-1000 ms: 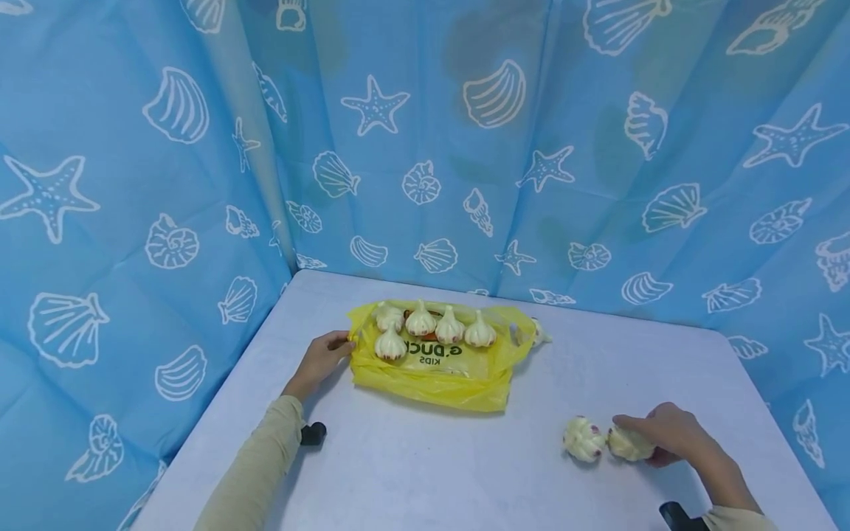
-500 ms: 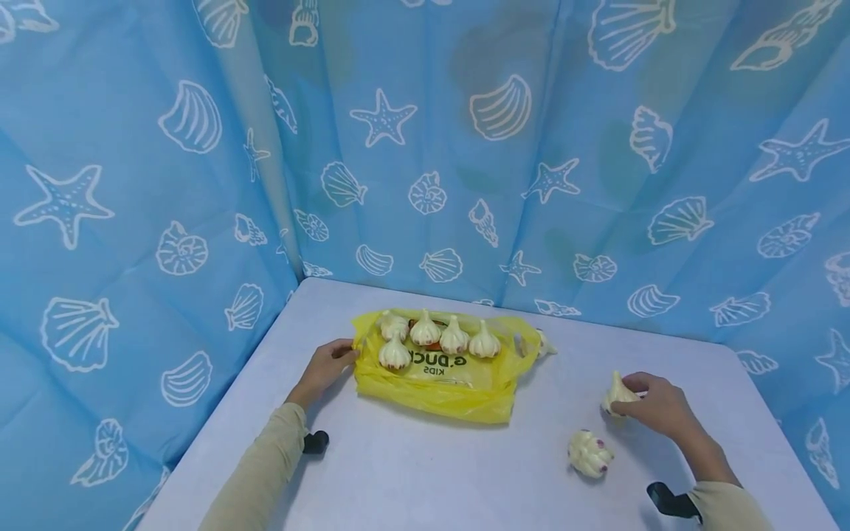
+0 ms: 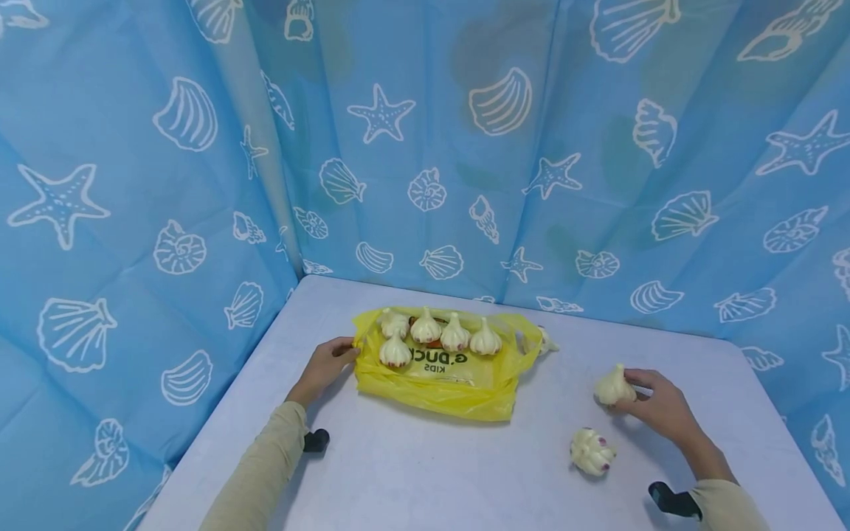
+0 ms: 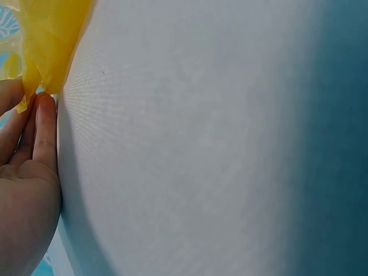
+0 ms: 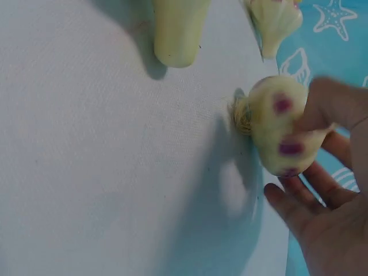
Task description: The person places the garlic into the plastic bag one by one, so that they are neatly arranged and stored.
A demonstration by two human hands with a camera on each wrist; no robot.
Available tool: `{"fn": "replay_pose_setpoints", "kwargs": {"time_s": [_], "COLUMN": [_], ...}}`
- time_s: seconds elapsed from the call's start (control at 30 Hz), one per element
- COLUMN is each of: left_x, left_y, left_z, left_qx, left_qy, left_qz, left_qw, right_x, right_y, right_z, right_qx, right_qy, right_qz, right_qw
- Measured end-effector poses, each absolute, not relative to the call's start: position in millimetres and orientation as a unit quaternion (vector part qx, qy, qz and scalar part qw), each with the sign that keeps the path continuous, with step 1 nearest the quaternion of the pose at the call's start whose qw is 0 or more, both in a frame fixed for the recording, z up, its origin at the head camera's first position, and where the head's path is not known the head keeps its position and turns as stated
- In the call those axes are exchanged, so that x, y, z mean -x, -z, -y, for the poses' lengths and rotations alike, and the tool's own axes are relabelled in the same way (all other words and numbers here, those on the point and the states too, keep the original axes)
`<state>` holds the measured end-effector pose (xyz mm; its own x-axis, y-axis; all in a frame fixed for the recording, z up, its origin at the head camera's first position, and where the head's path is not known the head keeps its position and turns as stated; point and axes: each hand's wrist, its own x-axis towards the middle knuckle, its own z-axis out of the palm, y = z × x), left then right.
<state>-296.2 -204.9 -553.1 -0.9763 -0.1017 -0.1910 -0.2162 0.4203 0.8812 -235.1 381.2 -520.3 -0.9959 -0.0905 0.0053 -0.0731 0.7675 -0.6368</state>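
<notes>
- The right hand (image 3: 664, 407) reached forward from a pale sleeve (image 3: 727, 505), its thumb and fingers gripping a garlic bulb (image 3: 612, 385) at their tips.
- That bulb stood close to upright just ahead of the fingers, stem up, root tuft down at the table (image 3: 425, 479); whether its base touched could not be told.
- It was creamy white, plump and ribbed, with purple-red spots that showed best in the right wrist view.
- There, part of the hand crossed in front as a blur, and fingers hid some of the bulb.
- Nearer the person, just to that hand's left, a second bulb (image 3: 593, 451) lay with its spotted side showing; the right wrist view cut it off at the top.
- Farther to that hand's left, a third bulb (image 3: 547, 341) was partly hidden behind the yellow bag (image 3: 432, 402).
- The left hand (image 3: 325, 366), arm outstretched, pinched the bag's near edge between thumb and fingers; its wrist view cropped the thumb.
- To the left hand's right, five bulbs (image 3: 454, 335) sat amid the bag's reversed dark lettering, covering some of it.
- Beyond both hands hung a blue shell-patterned curtain (image 3: 425, 59).
</notes>
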Motion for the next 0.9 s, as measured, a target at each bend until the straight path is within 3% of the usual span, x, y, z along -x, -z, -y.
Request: {"fn": "replay_pose_setpoints", "kwargs": {"time_s": [0.17,0.43,0.9], "left_x": [297,297,297], "left_y": [554,556,553], "left_z": [206,207,206], "left_qx": [0.094,0.092,0.097], "left_qy": [-0.529,-0.529,-0.536], "left_qz": [-0.842,-0.842,-0.836], "left_qw": [0.054,0.059,0.062], "right_x": [233,234,233], "right_y": [514,516,523], "right_z": [-381,-378,-371], "right_qx": [0.035,0.007,-0.018], "right_qy": [0.315,0.302,0.305], "right_qz": [-0.948,-0.951,-0.952], "right_qw": [0.018,0.070,0.017]}}
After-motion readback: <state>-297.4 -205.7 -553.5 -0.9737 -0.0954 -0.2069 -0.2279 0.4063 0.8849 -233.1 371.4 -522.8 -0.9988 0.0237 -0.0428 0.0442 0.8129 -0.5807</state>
